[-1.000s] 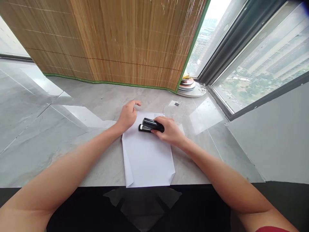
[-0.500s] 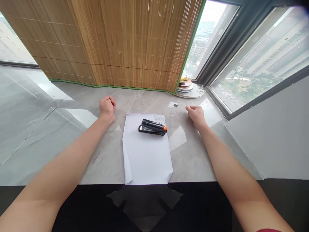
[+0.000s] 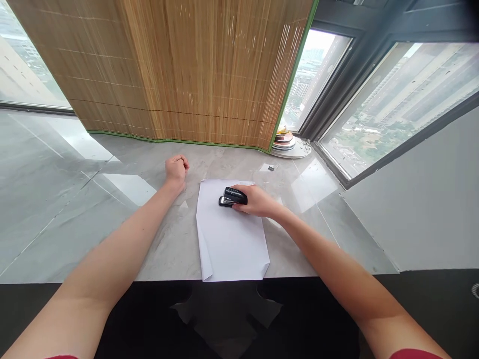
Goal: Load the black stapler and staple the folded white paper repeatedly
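Observation:
A black stapler (image 3: 231, 196) lies on its side over the upper part of the white paper (image 3: 234, 244). My right hand (image 3: 258, 200) is wrapped around the stapler's right end, which its fingers hide. To the left of the paper, my left hand (image 3: 176, 170) rests on the countertop as a closed fist, with nothing visible in it. The paper's lower corners and left edge curl up, and its bottom edge reaches the counter's front edge.
Small grey staple strips (image 3: 271, 168) lie beyond the paper on the right. A stack of plates (image 3: 286, 144) stands in the window corner. Along the back hangs a bamboo blind (image 3: 194, 75), its green hem touching the grey marbled countertop (image 3: 164, 254).
My right hand has moved left from the bare counter onto the stapler and closed on its right end. My left fist stays beside the paper. The camera view has shifted slightly.

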Demonstrator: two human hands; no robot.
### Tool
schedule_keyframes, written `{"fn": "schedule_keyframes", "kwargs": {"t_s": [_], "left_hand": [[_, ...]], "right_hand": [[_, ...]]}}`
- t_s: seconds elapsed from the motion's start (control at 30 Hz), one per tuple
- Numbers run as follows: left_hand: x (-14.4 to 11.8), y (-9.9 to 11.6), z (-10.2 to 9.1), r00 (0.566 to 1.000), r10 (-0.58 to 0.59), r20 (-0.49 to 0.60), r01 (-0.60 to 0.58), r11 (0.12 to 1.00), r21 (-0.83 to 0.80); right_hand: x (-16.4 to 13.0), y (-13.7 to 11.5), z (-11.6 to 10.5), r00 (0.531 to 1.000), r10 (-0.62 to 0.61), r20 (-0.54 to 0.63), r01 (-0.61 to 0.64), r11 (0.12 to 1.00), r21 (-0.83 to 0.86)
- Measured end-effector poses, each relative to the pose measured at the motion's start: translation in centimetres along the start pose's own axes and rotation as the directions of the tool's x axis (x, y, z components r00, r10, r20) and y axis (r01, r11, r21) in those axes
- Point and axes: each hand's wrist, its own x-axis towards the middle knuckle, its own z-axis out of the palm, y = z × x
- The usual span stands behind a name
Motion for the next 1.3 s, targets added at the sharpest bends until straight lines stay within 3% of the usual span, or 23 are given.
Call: {"fn": "schedule_keyframes", "kwargs": {"t_s": [0.13, 0.3, 0.47, 0.53, 0.57, 0.6, 0.67, 0.7, 0.73, 0.8, 0.87, 1.0, 1.07, 1.17, 1.3], "left_hand": [[0.0, 0.1, 0.0, 1.0, -0.018, -0.002, 0.018, 1.0, 0.006], [0.1, -0.2, 0.0, 1.0, 0.008, 0.01, -0.008, 1.0, 0.004], [0.3, -0.5, -0.2, 1.0, 0.021, 0.022, -0.022, 0.999, 0.043], [0.3, -0.6, -0.3, 0.999, 0.021, 0.024, -0.022, 0.999, 0.031], [0.4, -0.6, -0.3, 1.0, 0.019, 0.022, -0.02, 1.0, 0.023], [0.4, -0.6, -0.3, 1.0, 0.016, 0.017, -0.016, 1.0, 0.015], [0.5, -0.6, -0.3, 1.0, 0.007, 0.005, -0.007, 1.0, 0.006], [0.5, -0.6, -0.3, 1.0, 0.002, -0.001, -0.002, 1.0, 0.005], [0.6, -0.6, -0.3, 1.0, -0.003, -0.004, 0.003, 1.0, 0.004], [0.7, -0.7, -0.2, 1.0, -0.008, -0.009, 0.008, 1.0, 0.0], [0.8, -0.7, -0.2, 1.0, -0.005, -0.008, 0.005, 1.0, -0.005], [0.8, -0.8, -0.3, 1.0, 0.003, -0.007, -0.003, 1.0, -0.013], [0.7, -0.9, -0.3, 1.0, 0.0, -0.006, 0.0, 1.0, -0.014], [0.5, -0.8, -0.2, 1.0, -0.004, -0.022, 0.004, 1.0, 0.024], [0.3, -0.6, -0.3, 0.999, -0.005, -0.046, 0.008, 0.998, 0.064]], "right_hand": [[-1.2, 1.2, -0.4, 0.999, 0.053, -0.012, -0.054, 0.995, -0.084], [-5.7, 4.8, -5.2, 0.989, 0.132, -0.063, -0.141, 0.978, -0.153], [-8.0, 6.9, -8.5, 0.985, 0.165, -0.049, -0.167, 0.986, -0.025], [-7.8, 8.2, -9.4, 0.972, 0.15, -0.18, -0.139, 0.988, 0.074], [-7.6, 9.1, -9.9, 0.927, 0.178, -0.33, -0.147, 0.982, 0.115], [-7.4, 10.1, -10.3, 0.832, 0.228, -0.506, -0.183, 0.973, 0.138], [-7.1, 12.2, -11.0, 0.584, 0.32, -0.746, -0.354, 0.928, 0.121], [-7.0, 13.2, -11.1, 0.518, 0.346, -0.782, -0.471, 0.879, 0.077], [-7.0, 14.1, -11.1, 0.513, 0.366, -0.777, -0.579, 0.815, 0.001], [-6.9, 15.2, -10.9, 0.591, 0.387, -0.708, -0.69, 0.698, -0.194], [-7.0, 15.7, -10.6, 0.644, 0.382, -0.663, -0.704, 0.634, -0.319], [-7.1, 15.7, -10.2, 0.647, 0.37, -0.667, -0.704, 0.624, -0.338], [-7.1, 15.6, -10.1, 0.651, 0.305, -0.695, -0.676, 0.649, -0.349], [-6.2, 15.4, -9.8, 0.692, 0.097, -0.715, -0.536, 0.733, -0.419], [-3.6, 15.9, -9.1, 0.852, -0.12, -0.509, -0.202, 0.823, -0.531]]}}
